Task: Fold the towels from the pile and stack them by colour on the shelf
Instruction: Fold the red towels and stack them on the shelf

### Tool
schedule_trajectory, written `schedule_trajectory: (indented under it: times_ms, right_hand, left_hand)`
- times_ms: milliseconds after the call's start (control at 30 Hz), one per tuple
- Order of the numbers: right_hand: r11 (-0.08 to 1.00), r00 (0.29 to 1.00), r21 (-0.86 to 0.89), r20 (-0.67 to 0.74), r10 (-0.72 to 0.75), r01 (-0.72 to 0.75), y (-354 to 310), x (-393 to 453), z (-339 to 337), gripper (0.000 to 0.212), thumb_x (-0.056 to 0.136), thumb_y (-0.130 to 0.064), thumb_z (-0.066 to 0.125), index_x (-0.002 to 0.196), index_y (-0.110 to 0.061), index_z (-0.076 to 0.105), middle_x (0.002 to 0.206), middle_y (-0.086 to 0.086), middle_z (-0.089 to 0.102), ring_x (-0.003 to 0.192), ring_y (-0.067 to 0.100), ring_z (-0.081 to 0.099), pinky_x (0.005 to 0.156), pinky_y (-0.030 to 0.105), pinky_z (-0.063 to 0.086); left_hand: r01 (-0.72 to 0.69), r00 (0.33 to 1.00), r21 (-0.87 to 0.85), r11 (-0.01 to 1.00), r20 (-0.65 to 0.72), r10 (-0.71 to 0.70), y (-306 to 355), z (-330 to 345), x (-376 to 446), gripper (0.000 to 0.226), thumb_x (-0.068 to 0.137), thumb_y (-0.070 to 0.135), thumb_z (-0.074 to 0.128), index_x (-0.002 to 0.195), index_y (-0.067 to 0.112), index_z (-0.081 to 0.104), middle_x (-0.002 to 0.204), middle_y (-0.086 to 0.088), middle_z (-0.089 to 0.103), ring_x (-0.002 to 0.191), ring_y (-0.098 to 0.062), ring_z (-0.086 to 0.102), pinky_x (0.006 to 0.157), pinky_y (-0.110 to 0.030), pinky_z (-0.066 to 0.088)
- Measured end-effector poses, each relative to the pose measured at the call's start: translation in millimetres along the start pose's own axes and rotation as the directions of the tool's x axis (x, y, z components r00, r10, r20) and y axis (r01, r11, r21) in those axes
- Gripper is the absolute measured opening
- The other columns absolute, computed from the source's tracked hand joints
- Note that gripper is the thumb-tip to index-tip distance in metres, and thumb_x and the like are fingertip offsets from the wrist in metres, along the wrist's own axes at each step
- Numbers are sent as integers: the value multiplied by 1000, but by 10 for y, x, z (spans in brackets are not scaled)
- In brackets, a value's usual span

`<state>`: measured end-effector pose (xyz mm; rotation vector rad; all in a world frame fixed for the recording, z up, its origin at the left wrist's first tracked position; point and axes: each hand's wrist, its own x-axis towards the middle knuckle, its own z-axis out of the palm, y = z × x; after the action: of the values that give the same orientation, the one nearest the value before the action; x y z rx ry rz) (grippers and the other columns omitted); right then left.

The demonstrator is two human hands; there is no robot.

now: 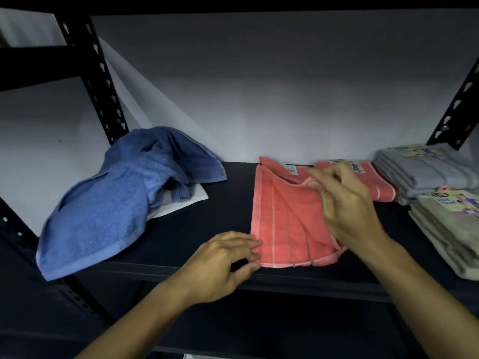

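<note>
Left hand [223, 263] is pinching the near-left corner of the coral towel [285, 224], which is lying half-folded at the front edge of the dark shelf [233, 193]; right hand [347, 203] is gripping the towel's upper folded layer between thumb and fingers, lifting it off the rest. Left of it, a crumpled blue towel [116, 203] is sitting on a white towel [181, 203]. To the right, a folded coral towel [375, 182] is lying behind the hand, with a grey stack [425, 172] and a beige stack [445, 229] further right, both labelled.
</note>
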<state>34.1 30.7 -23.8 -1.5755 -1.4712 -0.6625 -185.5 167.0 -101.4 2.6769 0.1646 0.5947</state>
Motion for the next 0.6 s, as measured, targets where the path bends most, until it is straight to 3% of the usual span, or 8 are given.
schedule_trajectory:
  times_ms: [100, 167, 233, 300, 367, 467, 600]
  right_hand:
    - [995, 956, -2, 279, -95, 99, -141, -175, -9, 41, 101, -14, 30, 118, -6, 67, 91, 4, 61, 70, 8, 54, 50, 22, 49]
    - [982, 887, -61, 441, -136, 180, -202, -373, 40, 38, 88, -1, 49, 122, -9, 65, 93, 0, 60, 72, 12, 56, 44, 27, 50]
    - [978, 845, -91, 522, -113, 186, -242, -570, 131, 48, 75, 2, 69, 120, -11, 65, 92, -3, 61, 78, 14, 58, 45, 31, 52]
    - [985, 856, -110, 513, -61, 136, -286, -668, 173, 29, 85, -16, 63, 114, -13, 68, 91, -6, 62, 79, 13, 57, 47, 31, 52]
    - [991, 879, -114, 477, -12, 76, -336, -710, 194, 32, 92, -29, 47, 107, -15, 72, 88, -7, 63, 78, 11, 56, 48, 29, 53]
    - [993, 899, -116, 435, 39, 13, -379, -712, 201, 36, 93, -32, 43, 101, -16, 74, 86, -9, 62, 78, 9, 56, 49, 28, 52]
    - [996, 940, -90, 337, 56, -27, -449, -701, 235, 31, 93, -29, 49, 101, -14, 75, 85, -8, 61, 79, 9, 54, 47, 28, 51]
  left_hand:
    - [3, 999, -15, 1000, 36, -3, -6, -34, 12, 31, 95, 49, 56, 111, 27, 72, 133, 18, 60, 131, 8, 41, 108, -31, 42]
    - [11, 997, -19, 1000, 71, -10, -8, -89, 30, 33, 93, 51, 59, 116, 29, 70, 133, 20, 59, 130, 10, 41, 108, -30, 43]
    - [15, 996, -12, 1000, 87, -13, -27, -145, 50, 38, 91, 52, 62, 121, 30, 67, 131, 22, 59, 128, 11, 42, 106, -28, 44]
    - [17, 995, 10, 1000, 96, -18, -66, -187, 83, 42, 90, 56, 61, 123, 31, 65, 130, 23, 58, 128, 11, 41, 106, -28, 44]
    - [41, 993, 14, 999, 112, -42, -133, -220, 130, 42, 92, 57, 57, 124, 31, 64, 133, 23, 56, 130, 11, 39, 107, -30, 43]
    - [84, 983, 22, 996, 161, -86, -246, -273, 270, 48, 95, 59, 45, 133, 32, 58, 144, 22, 48, 137, 8, 33, 112, -37, 38]
    - [119, 937, 127, 985, 313, -154, -353, -300, 450, 59, 96, 56, 49, 150, 36, 37, 157, 23, 26, 145, 6, 13, 122, -33, 20]
